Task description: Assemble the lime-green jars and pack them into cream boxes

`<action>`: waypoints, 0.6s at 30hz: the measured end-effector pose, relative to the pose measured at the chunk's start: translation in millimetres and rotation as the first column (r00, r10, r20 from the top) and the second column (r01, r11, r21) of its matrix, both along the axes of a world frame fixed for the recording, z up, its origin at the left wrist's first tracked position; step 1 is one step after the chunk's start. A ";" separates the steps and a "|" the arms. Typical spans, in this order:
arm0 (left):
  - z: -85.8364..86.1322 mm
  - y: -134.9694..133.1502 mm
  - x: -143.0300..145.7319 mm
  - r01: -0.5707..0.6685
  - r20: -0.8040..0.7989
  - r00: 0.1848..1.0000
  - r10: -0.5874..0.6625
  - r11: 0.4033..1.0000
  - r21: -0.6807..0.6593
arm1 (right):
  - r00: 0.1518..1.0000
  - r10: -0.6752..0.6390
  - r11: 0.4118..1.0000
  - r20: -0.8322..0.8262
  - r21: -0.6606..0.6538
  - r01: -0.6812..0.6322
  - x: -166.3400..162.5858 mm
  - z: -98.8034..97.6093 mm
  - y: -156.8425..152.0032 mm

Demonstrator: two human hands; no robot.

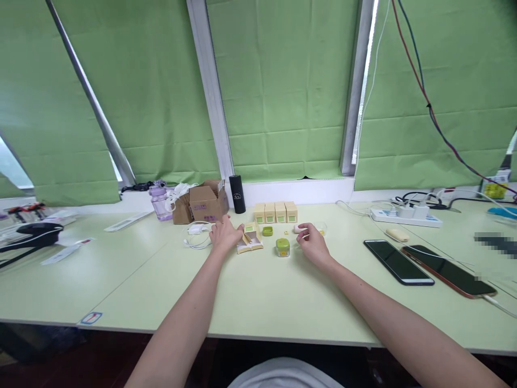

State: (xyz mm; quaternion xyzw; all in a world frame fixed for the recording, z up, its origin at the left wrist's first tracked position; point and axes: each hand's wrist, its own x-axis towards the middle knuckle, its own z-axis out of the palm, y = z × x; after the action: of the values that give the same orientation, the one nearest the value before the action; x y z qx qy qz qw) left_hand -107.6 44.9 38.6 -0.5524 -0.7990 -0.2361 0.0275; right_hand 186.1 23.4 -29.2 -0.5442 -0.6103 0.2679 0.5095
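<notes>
My left hand (pixel 224 234) rests on the pale green table (pixel 258 302), its fingers curled round the left side of a small opened cream carton (pixel 250 239). My right hand (pixel 312 241) lies to the right, fingers bent in a pinch near a small white object (pixel 299 229) and a clear lid-like piece (pixel 320 230); what it pinches is too small to name. Between the hands stands a small jar with a green lid (pixel 283 247). A loose green lid (pixel 267 231) lies behind it. A row of several cream boxes (pixel 275 212) stands further back.
A brown cardboard box (pixel 204 202), a black cylinder (pixel 237 194) and a purple bottle (pixel 161 203) stand at the back left. White cable (pixel 197 237) lies by my left hand. Two phones (pixel 398 262) (pixel 448 270) and a power strip (pixel 406 215) are at the right.
</notes>
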 end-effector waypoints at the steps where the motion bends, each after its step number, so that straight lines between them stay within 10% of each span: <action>1: -4.0 3.6 -2.5 0.010 0.027 1.000 -0.009 0.998 -0.055 | 1.000 0.002 1.000 0.004 -0.001 -0.002 -0.1 0.4 -0.4; 18: -10.6 3.4 1.7 0.030 -0.015 0.999 -0.031 0.997 -0.072 | 1.000 0.002 1.000 0.013 0.004 -0.002 -1.2 1.6 -2.2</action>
State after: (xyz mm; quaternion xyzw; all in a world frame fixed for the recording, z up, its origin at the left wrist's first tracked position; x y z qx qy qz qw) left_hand -105.9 48.3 28.0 -0.5670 -0.7982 -0.2032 0.0104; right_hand 184.9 21.2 -27.6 -0.5442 -0.6146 0.2640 0.5063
